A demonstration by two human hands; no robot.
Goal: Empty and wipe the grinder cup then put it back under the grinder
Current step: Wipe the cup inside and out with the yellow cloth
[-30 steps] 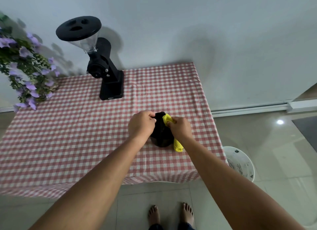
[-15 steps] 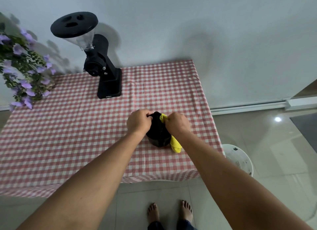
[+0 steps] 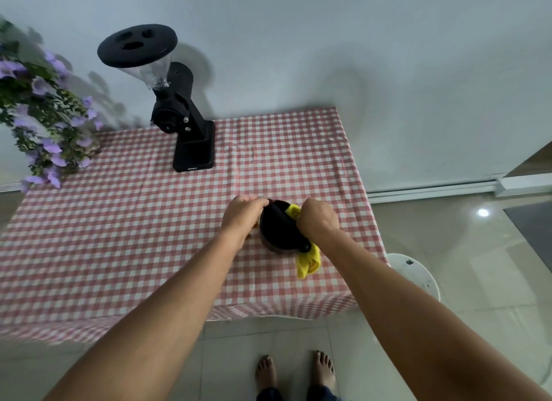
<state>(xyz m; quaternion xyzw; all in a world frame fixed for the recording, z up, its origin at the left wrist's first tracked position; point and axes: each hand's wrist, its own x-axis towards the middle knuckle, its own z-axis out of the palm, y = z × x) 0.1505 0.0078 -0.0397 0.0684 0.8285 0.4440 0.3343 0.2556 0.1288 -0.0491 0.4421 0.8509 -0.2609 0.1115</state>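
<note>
Wiping goes on: over the last second the yellow cloth (image 3: pixel 307 261) has slid round the grinder cup (image 3: pixel 279 231), its tail now hanging lower at the near side. Left hand (image 3: pixel 243 216) clamps the cup's rim; right hand (image 3: pixel 318 219) is closed on the cloth. The cup, dark, smooth and round, sits on the checked desk (image 3: pixel 119 236), well apart from the matte black grinder (image 3: pixel 182 125), so returning it is judged still ahead
</note>
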